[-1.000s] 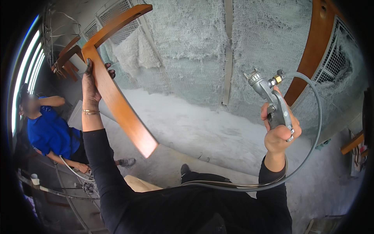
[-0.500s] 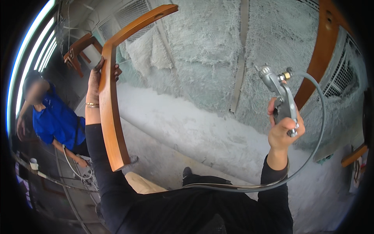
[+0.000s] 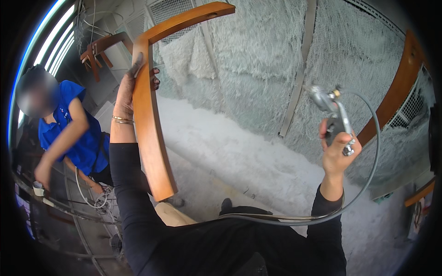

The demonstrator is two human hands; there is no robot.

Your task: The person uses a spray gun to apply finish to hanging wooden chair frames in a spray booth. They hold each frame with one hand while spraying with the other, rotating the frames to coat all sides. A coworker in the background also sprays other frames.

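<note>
My left hand (image 3: 142, 76) is closed around a curved, orange-brown wooden furniture piece (image 3: 154, 138), gripping it a little below its bend. The lower part of the piece hangs toward me and its upper arm reaches away to the right. In my right hand (image 3: 340, 149) is a silver spray gun (image 3: 332, 108), held upright by its handle and apart from the wood. Its nozzle end is tilted up and to the left, slightly blurred. From the gun a grey hose (image 3: 378, 133) loops down past my right forearm and across my front.
A co-worker in a blue shirt (image 3: 87, 138) stands at the left, an arm reaching toward a small white cup (image 3: 38, 187). Wooden pieces hang at the back left (image 3: 107, 48) and right (image 3: 391, 101). Pale fibrous wall padding (image 3: 258, 50) lies ahead, above a whitish floor (image 3: 221, 147).
The wooden piece and my left hand have shifted right in view, along with the surroundings. The spray gun has tipped slightly. The co-worker's arm has swung down toward the cup.
</note>
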